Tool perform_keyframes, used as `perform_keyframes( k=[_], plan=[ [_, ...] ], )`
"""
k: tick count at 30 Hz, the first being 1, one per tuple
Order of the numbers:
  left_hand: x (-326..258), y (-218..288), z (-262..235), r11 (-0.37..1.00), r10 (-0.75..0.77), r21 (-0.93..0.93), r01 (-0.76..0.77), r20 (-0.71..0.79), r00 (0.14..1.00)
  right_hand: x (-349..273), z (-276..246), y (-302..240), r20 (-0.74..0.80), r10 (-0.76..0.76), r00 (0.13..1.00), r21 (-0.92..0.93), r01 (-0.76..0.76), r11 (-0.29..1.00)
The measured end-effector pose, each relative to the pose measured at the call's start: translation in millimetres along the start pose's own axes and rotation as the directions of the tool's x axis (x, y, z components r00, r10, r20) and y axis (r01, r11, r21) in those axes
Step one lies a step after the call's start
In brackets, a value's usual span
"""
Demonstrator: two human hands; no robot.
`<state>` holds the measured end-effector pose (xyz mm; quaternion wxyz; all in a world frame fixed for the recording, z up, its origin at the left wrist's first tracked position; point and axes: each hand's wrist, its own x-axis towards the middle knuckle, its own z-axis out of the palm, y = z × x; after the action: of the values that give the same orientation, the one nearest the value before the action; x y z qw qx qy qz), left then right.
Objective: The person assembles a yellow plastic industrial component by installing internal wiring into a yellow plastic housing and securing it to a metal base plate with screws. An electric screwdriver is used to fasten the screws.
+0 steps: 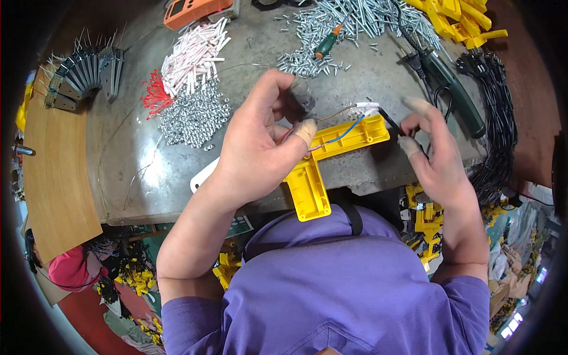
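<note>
My left hand (267,137) holds a yellow T-shaped plastic part (331,158) over the near edge of the grey worktable (136,171), with thumb and fingers pinching thin red, blue and brown wires (340,136) that run along the part. My right hand (436,155) grips a thin black cable (390,123) at the part's right end, next to a small white sleeve (367,108). Fingertips on both hands wear tape wraps.
On the table lie a pile of small silver nuts (192,118), white sleeves (194,56), red-tipped pieces (155,93), silver screws (349,26) with a green-handled screwdriver (327,42), a dark green power tool (452,89), yellow parts (458,21), black cables (500,118) and metal brackets (83,74).
</note>
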<state>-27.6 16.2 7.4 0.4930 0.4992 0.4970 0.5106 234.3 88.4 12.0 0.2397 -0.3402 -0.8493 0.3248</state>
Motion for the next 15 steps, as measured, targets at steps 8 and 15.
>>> perform_keyframes(
  k=[8, 15],
  plan=[
    [-7.4, 16.1, -5.0, 0.952, 0.000, 0.303, -0.029, 0.095, 0.995, 29.6, -31.2, 0.5, 0.541, 0.164, 0.825, 0.061, -0.232, 0.971],
    [32.2, -16.3, -79.8, 0.470, 0.383, 0.882, -0.020, -0.184, 0.905, 144.8, -5.4, 0.0, 0.491, 0.021, 0.871, 0.506, -0.305, 0.807]
  ],
)
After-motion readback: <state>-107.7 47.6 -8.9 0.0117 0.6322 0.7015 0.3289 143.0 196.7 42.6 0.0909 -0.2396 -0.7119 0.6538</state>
